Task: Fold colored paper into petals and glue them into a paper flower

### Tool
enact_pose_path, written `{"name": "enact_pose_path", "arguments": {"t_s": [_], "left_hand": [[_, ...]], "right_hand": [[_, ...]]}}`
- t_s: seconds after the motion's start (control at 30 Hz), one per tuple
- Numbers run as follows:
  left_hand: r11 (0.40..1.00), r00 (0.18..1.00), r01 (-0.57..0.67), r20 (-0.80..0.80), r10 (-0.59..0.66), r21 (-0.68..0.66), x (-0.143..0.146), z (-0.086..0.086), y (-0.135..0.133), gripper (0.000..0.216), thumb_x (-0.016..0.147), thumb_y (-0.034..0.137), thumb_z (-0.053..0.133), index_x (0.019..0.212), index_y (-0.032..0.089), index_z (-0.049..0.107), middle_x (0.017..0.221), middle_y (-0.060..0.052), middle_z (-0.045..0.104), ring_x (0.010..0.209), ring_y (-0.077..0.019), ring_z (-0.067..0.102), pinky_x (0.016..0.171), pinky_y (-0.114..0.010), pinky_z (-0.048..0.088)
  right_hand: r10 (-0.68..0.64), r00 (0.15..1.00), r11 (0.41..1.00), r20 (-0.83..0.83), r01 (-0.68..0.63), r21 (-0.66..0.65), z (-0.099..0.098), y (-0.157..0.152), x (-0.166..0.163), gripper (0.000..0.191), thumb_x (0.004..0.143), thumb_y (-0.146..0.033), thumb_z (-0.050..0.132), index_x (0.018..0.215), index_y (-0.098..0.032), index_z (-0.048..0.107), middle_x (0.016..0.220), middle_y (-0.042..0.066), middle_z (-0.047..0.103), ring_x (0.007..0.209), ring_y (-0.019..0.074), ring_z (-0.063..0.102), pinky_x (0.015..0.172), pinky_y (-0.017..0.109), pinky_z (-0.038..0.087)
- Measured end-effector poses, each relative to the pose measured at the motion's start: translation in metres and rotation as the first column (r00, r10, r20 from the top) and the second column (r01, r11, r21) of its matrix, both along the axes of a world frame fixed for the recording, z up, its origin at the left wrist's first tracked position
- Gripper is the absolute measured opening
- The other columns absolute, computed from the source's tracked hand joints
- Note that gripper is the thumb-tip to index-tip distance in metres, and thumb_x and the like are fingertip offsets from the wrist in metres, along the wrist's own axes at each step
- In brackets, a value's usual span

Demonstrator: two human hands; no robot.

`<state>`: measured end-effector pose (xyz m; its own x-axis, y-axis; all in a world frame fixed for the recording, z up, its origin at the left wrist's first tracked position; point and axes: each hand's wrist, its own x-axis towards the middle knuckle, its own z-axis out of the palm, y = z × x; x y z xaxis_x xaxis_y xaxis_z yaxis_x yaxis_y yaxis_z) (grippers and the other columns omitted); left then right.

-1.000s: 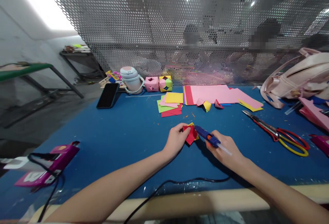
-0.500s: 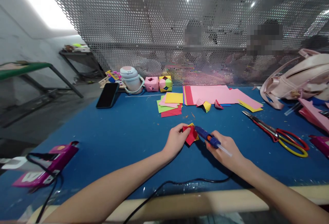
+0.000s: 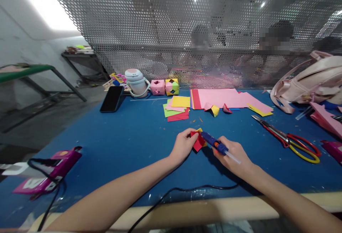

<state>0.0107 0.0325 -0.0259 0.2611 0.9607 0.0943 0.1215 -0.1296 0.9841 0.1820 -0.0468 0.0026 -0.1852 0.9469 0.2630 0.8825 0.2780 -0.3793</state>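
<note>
Your left hand point(image 3: 184, 144) pinched the red and yellow folded paper piece point(image 3: 198, 139) near the table's point(image 3: 128, 136) middle, toward its near edge | your right hand point(image 3: 232, 153) gripped the blue glue gun point(image 3: 213, 142) | gun's long axis ran right-to-left, nozzle touching the paper's right side | left hand nearer the paper.

A blue tabletop point(image 3: 128, 136) carries a black phone point(image 3: 111, 99), a pale lidded jug point(image 3: 136, 82), a pink paper cube point(image 3: 157, 87) and a multicoloured paper cube point(image 3: 172, 86). Stacked coloured sheets point(image 3: 177, 108) lie just beside large pink paper point(image 3: 221, 97). Red and yellow scissors point(image 3: 291, 139) lie to the right, near a pink bag point(image 3: 312, 79). A perforated metal screen point(image 3: 187, 30) stands behind.
</note>
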Motion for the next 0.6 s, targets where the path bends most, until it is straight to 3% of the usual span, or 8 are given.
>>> {"name": "enact_pose_path", "arguments": {"t_s": [0.6], "left_hand": [[1.000, 1.000, -0.003, -0.009, 0.003, 0.013, -0.0011, -0.0034, 0.0011, 0.021, 0.073, 0.032, 0.054, 0.078, 0.015, 0.065, 0.067, 0.000, 0.064, 0.059, -0.0126, 0.053, 0.054, -0.021, 0.040]], "right_hand": [[-0.020, 1.000, 1.000, -0.015, 0.020, -0.009, -0.0023, 0.0011, 0.0049, 0.011, 0.082, -0.032, 0.044, 0.079, -0.021, 0.043, 0.067, 0.002, 0.060, 0.057, 0.0165, 0.058, 0.050, 0.022, 0.033]]}}
